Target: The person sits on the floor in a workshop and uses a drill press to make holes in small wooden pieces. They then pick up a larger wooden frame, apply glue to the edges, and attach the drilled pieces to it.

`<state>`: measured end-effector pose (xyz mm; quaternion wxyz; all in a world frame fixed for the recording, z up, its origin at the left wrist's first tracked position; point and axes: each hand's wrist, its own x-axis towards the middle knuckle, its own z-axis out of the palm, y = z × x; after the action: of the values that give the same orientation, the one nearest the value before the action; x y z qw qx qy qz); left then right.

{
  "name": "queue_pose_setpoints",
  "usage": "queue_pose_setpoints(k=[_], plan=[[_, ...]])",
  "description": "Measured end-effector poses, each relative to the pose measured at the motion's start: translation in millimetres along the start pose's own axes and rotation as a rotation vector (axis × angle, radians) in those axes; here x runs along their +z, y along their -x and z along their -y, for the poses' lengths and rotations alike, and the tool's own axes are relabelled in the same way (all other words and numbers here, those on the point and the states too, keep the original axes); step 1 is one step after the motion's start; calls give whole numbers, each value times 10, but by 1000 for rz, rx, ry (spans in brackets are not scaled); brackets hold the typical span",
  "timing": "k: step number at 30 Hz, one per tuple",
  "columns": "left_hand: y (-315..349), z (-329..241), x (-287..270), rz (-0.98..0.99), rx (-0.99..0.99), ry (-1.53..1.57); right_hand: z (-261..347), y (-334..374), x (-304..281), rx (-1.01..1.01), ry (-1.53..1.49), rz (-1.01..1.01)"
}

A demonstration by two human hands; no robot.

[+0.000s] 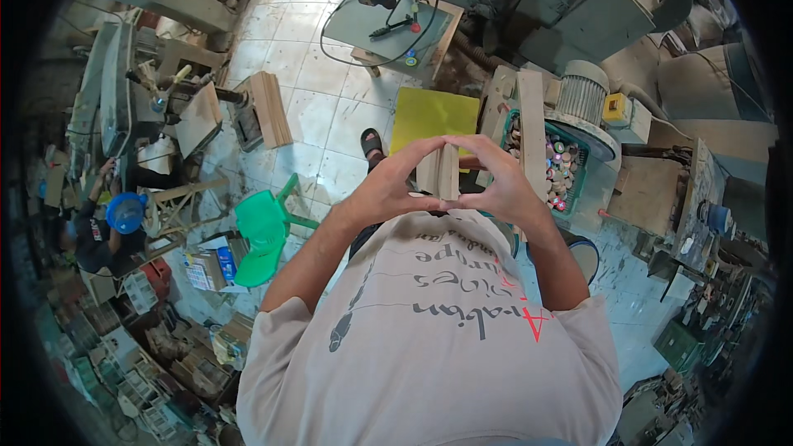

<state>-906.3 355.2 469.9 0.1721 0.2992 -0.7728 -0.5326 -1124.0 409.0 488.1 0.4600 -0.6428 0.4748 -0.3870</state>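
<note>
In front of my chest, a short piece of pale wood (447, 173) is held between both hands. It looks like flat strips or boards pressed together, with a line running along its length. My left hand (395, 180) grips it from the left, fingertips at the far end and thumb at the near end. From the other side my right hand (505, 186) pinches it the same way, its palm arched away from the wood. Whether the wood is one grooved piece or separate pieces, I cannot tell.
A yellow board (429, 120) lies beyond my hands. To the right, a green crate (585, 169) of small round items stands by a machine with a grey motor (583, 89). A green plastic chair (263, 231) is at left, wooden boards (271, 110) behind it. Another person (95, 235) works far left.
</note>
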Motion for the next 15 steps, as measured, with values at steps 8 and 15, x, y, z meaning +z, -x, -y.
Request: queue_pose_setpoints(k=[8, 15], plan=[[-3, -141, 2, -1, 21, 256, 61, 59, -85, -38, 11, 12], [36, -167, -33, -5, 105, 225, 210, 67, -68, -36, -22, 7]])
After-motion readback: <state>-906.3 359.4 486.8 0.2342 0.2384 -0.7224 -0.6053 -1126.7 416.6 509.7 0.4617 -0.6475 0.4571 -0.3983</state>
